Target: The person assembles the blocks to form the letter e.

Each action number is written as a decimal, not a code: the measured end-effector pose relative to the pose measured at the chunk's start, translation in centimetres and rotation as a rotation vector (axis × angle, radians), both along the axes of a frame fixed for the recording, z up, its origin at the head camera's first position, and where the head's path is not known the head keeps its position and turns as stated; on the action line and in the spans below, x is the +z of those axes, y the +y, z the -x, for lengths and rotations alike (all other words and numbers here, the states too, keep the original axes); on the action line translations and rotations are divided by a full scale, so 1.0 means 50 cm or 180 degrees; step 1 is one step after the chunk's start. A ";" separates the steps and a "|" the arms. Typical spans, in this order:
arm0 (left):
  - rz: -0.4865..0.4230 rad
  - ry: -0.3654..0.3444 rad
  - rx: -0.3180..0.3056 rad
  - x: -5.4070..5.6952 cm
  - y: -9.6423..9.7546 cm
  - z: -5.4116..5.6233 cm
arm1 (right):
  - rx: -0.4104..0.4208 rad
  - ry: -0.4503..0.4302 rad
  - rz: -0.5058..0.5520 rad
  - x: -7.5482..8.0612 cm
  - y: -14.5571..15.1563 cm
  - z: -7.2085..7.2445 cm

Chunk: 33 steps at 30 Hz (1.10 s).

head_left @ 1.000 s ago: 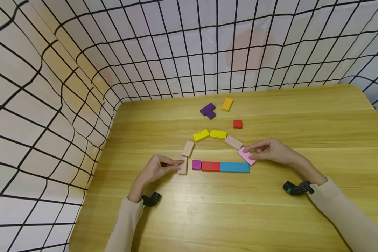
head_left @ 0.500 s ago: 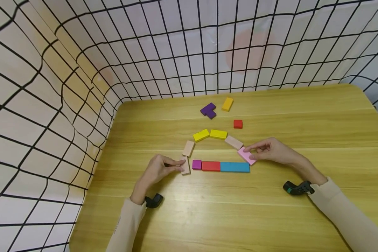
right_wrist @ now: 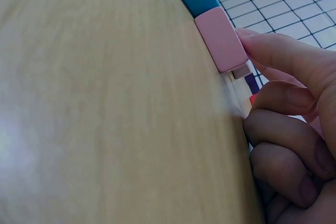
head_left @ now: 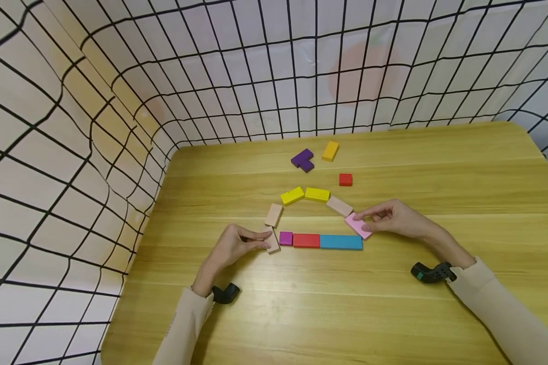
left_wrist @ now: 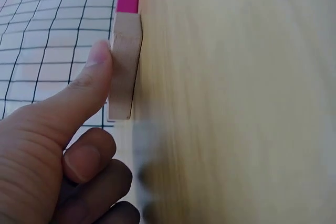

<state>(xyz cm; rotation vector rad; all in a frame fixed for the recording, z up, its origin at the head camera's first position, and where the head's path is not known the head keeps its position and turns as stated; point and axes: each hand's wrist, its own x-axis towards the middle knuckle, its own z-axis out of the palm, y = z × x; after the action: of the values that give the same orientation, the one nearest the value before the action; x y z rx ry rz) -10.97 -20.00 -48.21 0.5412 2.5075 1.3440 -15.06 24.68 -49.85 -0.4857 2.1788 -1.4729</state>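
My left hand point(head_left: 232, 246) pinches a plain wooden block point(head_left: 272, 242) between thumb and forefinger. That block lies slanted, its top end by another wooden block point(head_left: 274, 215) and its lower end close to a magenta cube point(head_left: 285, 239). My right hand point(head_left: 395, 219) has thumb and forefinger on the two ends of a pink block point(head_left: 358, 225). Right of the cube, a red block point(head_left: 306, 241) and a blue block point(head_left: 341, 242) continue the row. Two yellow blocks, one of them a yellow block point(head_left: 317, 194), and a pale block point(head_left: 339, 206) arch above it.
Beyond the arch lie a small red block point(head_left: 345, 180), two purple blocks point(head_left: 302, 158) and an orange block point(head_left: 330, 151). The wooden table point(head_left: 310, 314) ends at a black-gridded white cloth point(head_left: 283, 76) at the back and left.
The wooden block under my left hand has turned from nearly upright to slanted, its lower end swinging right toward the magenta cube. My right hand and the pink block have stayed put.
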 end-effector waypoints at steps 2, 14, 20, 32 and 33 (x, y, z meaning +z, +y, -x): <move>0.0027 -0.0007 0.0030 0.002 0.004 -0.002 | 0.0001 0.0005 -0.0003 0.000 0.001 -0.001; 0.0203 -0.0005 0.0046 0.012 0.009 0.002 | 0.0009 0.0018 -0.0023 0.000 0.001 0.000; 0.0251 0.0028 -0.0063 0.015 0.007 0.004 | 0.0052 0.0042 -0.0015 -0.001 0.002 0.001; 0.0062 -0.0093 -0.0360 0.026 -0.003 0.020 | 0.0075 0.0070 0.0039 -0.001 0.002 0.001; 0.0043 -0.0094 -0.0361 0.034 -0.003 0.025 | 0.0080 0.0074 0.0042 -0.001 0.001 0.001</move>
<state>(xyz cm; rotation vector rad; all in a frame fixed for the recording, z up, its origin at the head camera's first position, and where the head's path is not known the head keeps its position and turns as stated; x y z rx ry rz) -12.21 -20.13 -46.51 0.6454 2.4215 1.2833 -15.09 24.75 -49.89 -0.5355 2.1742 -1.4764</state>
